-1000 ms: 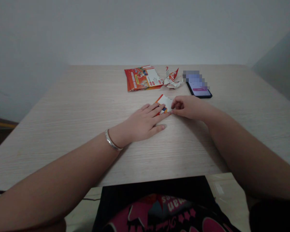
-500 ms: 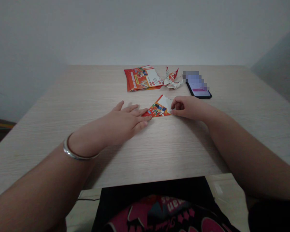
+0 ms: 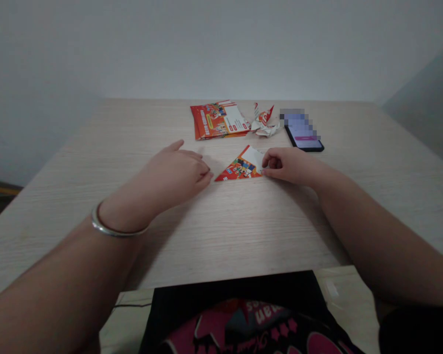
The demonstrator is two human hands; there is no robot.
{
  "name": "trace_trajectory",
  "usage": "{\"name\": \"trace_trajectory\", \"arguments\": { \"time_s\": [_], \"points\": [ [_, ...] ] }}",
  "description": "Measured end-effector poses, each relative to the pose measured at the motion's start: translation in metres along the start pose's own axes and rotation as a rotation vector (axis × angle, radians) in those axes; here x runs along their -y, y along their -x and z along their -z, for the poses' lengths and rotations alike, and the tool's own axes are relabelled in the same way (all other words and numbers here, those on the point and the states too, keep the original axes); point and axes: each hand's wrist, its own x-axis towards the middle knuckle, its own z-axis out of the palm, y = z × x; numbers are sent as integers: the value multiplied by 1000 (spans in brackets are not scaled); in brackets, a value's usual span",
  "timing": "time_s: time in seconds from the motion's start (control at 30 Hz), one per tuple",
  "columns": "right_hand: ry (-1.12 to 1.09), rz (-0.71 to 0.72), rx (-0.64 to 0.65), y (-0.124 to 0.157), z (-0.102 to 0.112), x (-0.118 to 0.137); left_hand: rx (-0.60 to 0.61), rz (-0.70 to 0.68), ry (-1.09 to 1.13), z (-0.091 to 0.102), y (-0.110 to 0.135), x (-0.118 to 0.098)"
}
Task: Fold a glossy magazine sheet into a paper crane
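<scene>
A printed sheet of paper [image 3: 240, 167], folded into a triangle in red, white and cartoon colours, lies flat on the table between my hands. My right hand [image 3: 286, 163] pinches its right corner between thumb and fingers, hiding that corner. Just off the paper's left tip, my left hand [image 3: 177, 169] hovers low over the table, back upward. Its thumb sticks out and its other fingers bend slightly downward, with nothing held. A silver bangle [image 3: 114, 231] circles the left wrist.
Farther back on the table [image 3: 221, 231] lies a stack of red printed leaflets [image 3: 217, 120]. Beside it sits a crumpled folded-paper piece [image 3: 266, 125], then a phone [image 3: 305, 137] with a lit screen. A wall [image 3: 221, 49] rises behind the table's far edge.
My left hand has lifted off the paper's left tip and drawn back to the left, its fingers curling a little. My right hand keeps its pinch, and the paper lies where it was.
</scene>
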Motion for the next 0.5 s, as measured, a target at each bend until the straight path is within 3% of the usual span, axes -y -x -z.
{"name": "trace_trajectory", "arguments": {
  "time_s": [0.1, 0.17, 0.27, 0.4, 0.5],
  "points": [
    [7, 1, -3, 2, 1, 3, -61, 88, -13, -2, -11, -12],
    [3, 41, -6, 3, 1, 6, -95, -23, 77, -8, -15, -18],
    [4, 190, -29, 4, 2, 11, -91, -180, 109, -17, -19, -23],
    [76, 421, -122, 4, 3, 13, -127, -157, 90, -18, -21, -25],
    [159, 486, -133, 5, 3, 13, -127, -129, 17, -13, -20, -26]
  ]
}}
